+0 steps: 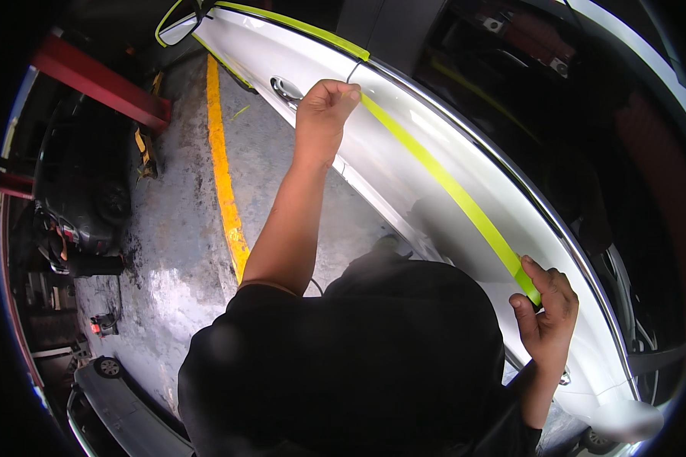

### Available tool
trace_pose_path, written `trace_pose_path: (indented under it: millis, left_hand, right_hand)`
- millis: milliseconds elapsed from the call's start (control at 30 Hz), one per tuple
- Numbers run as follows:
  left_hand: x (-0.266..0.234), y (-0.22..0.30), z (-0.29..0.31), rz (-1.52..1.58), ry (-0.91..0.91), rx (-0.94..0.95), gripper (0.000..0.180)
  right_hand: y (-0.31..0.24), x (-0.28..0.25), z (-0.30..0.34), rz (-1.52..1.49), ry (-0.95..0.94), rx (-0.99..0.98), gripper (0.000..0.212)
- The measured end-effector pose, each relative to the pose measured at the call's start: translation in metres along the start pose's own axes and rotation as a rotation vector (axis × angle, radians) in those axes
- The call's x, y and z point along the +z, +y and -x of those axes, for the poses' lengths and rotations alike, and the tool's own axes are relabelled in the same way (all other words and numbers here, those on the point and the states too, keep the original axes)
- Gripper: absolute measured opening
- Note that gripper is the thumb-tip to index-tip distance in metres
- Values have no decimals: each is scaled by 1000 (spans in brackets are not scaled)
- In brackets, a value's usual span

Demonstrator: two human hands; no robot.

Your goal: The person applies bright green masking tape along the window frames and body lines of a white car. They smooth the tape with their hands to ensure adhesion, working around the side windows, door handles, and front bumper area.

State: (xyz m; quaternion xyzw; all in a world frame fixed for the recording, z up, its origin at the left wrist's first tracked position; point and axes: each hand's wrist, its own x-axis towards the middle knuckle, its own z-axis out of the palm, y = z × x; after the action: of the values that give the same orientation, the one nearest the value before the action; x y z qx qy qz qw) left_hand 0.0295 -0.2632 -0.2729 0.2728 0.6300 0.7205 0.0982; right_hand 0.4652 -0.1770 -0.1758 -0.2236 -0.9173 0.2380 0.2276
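Note:
A strip of yellow-green masking tape (442, 177) stretches taut along the side of a white car (404, 126). Its far end is pinched between the thumb and fingers of my left hand (324, 116), close to the door seam and the chrome door handle (283, 89). At the near end, my right hand (547, 308) grips the tape roll, mostly hidden by the fingers, against the car's side. Whether the strip touches the panel along its whole length, I cannot tell. More of the same tape (297, 29) lines the front window's lower edge and the mirror (178, 32).
Dark side windows with chrome trim (503, 152) run above the panel. On the left, a yellow floor line (219, 160) crosses the grey floor (168, 228). A red lift post (103, 80), a dark car (84, 175) and a grey car (126, 404) stand farther left.

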Motion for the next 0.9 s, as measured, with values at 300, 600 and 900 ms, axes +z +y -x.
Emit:
trace_pose_path:
  millis: [300, 600, 900]
  left_hand:
    - [-5, -12, -60, -296, -63, 161, 9]
    - [-3, -33, -46, -183, -250, 372, 15]
    - [-32, -46, -69, 328, -84, 117, 19]
  right_hand:
    - [-27, 28, -45, -11, -43, 29, 46]
    - [-28, 33, -40, -24, -55, 202, 55]
    - [-28, 42, -39, -29, 42, 254, 57]
